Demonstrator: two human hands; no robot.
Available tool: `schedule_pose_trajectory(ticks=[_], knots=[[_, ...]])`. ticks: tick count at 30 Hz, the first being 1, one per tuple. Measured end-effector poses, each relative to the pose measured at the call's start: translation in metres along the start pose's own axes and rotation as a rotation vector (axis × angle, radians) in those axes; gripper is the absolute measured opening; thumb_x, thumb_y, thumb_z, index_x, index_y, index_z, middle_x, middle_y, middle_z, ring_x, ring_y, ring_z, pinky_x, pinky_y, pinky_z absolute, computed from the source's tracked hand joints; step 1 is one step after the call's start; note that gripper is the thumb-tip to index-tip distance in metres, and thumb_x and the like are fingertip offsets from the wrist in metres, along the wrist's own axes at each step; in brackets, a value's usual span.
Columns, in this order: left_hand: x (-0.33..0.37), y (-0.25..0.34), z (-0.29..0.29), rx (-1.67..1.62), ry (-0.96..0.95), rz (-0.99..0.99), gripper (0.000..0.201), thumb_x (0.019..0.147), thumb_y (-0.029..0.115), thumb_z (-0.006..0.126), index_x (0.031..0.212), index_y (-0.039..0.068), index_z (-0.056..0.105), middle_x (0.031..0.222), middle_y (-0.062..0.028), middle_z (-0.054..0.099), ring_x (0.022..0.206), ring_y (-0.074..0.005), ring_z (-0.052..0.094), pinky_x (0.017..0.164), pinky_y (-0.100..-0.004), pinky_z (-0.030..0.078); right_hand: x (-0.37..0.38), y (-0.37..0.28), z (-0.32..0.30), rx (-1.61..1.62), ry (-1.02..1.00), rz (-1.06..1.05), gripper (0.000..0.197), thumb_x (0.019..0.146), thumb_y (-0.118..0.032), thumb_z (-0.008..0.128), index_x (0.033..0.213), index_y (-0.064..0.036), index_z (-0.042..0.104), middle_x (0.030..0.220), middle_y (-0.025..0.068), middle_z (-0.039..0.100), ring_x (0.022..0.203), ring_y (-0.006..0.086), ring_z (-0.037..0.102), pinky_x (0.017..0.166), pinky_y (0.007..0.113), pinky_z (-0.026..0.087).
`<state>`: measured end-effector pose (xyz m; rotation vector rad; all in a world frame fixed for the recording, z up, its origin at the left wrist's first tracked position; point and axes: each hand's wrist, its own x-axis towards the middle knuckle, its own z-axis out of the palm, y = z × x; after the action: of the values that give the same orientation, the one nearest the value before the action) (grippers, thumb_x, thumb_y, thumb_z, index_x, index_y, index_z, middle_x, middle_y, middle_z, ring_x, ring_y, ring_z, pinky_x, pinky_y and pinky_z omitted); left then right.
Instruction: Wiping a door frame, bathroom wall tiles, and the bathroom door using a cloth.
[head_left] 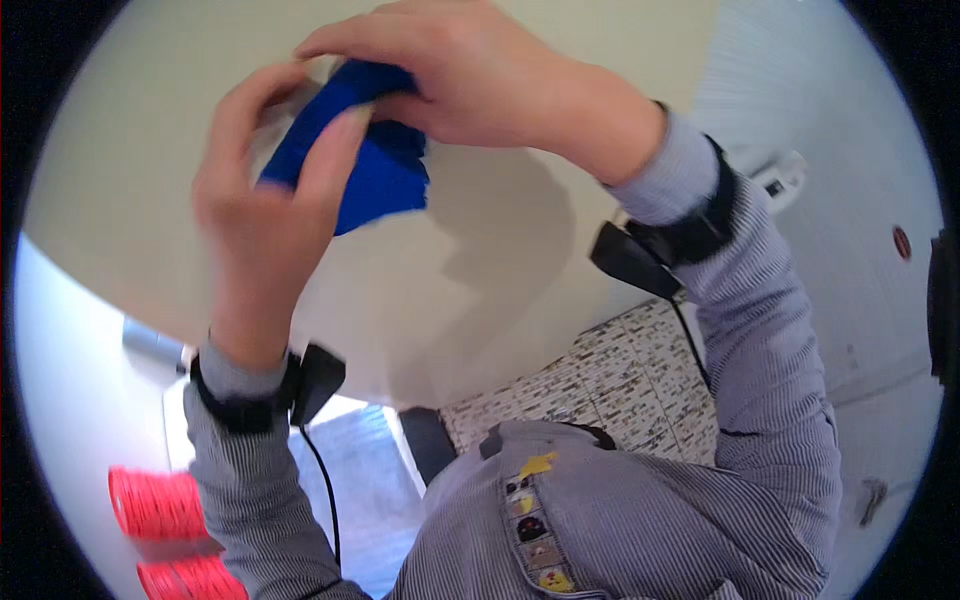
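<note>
A blue cloth [385, 180] is bunched between both hands above a cream round table [480, 340]. My left hand [262, 215] grips it from the left, its thumb pressed on the cloth's near face. From the right, my right hand [470, 75] pinches the upper part between thumb and fingers. Something pale, perhaps clear, shows behind the cloth by my left fingers; its kind is hidden by the hands and blur. One corner of the cloth hangs loose toward me.
Black straps with boxes and cables sit on both wrists. Red ribbed cylindrical things [155, 503] stand at the lower left, below a grey cylinder [152, 341]. Patterned mosaic floor [625, 385] shows past the table's near edge. A pale panel [850, 330] rises on the right.
</note>
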<state>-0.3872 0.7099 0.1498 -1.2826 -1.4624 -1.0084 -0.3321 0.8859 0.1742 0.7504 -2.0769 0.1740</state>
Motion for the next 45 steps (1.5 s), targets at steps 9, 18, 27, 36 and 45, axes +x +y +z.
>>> schedule_pose_trajectory(ticks=[9,18,27,36,45], knots=[[-0.08,0.161,0.072,-1.021,-0.508,0.465,0.025,0.069,0.011,0.059,0.091,0.0,0.063,0.105,-0.0177,0.059,0.1,-0.0326,0.057,0.085,-0.0395,0.047,0.02,0.024,-0.024,-0.023,-0.138,0.015,0.042,0.071,-0.009,0.068,0.112,-0.0078,0.06,0.103,0.0137,0.064,0.096,0.0312,0.061,0.084,0.041,0.048],[-0.096,0.207,0.078,-0.974,-0.561,0.531,0.022,0.069,0.02,0.06,0.081,0.002,0.059,0.096,-0.0152,0.059,0.1,-0.0326,0.056,0.078,-0.0388,0.049,-0.011,0.021,-0.017,0.096,-0.182,-0.063,0.042,0.065,-0.001,0.069,0.106,-0.0056,0.061,0.099,0.0103,0.062,0.094,0.0302,0.058,0.083,0.038,0.048],[-0.099,0.21,0.075,-1.108,-0.708,0.384,0.028,0.067,0.02,0.068,0.08,-0.002,0.055,0.082,-0.0125,0.058,0.082,-0.0289,0.056,0.063,-0.0355,0.05,-0.011,0.012,-0.016,0.097,-0.201,-0.042,0.035,0.067,-0.001,0.068,0.101,-0.0079,0.061,0.097,0.0078,0.06,0.093,0.0277,0.057,0.08,0.038,0.049],[-0.092,0.193,0.087,-0.959,-0.811,0.601,0.025,0.073,0.029,0.065,0.078,0.005,0.058,0.075,-0.0072,0.057,0.075,-0.0228,0.058,0.057,-0.036,0.05,-0.011,0.027,-0.012,0.171,-0.161,-0.075,0.036,0.067,-0.002,0.068,0.101,-0.0087,0.061,0.096,0.008,0.06,0.093,0.0291,0.057,0.081,0.039,0.048],[-0.083,0.147,0.11,-0.916,-0.699,0.708,0.023,0.073,0.032,0.063,0.076,0.01,0.058,0.064,-0.0001,0.051,0.063,-0.017,0.055,0.046,-0.0312,0.045,-0.002,0.04,-0.019,0.095,-0.238,-0.087,0.036,0.069,-0.003,0.069,0.104,-0.0096,0.062,0.1,0.0068,0.062,0.096,0.0283,0.057,0.084,0.038,0.047]])
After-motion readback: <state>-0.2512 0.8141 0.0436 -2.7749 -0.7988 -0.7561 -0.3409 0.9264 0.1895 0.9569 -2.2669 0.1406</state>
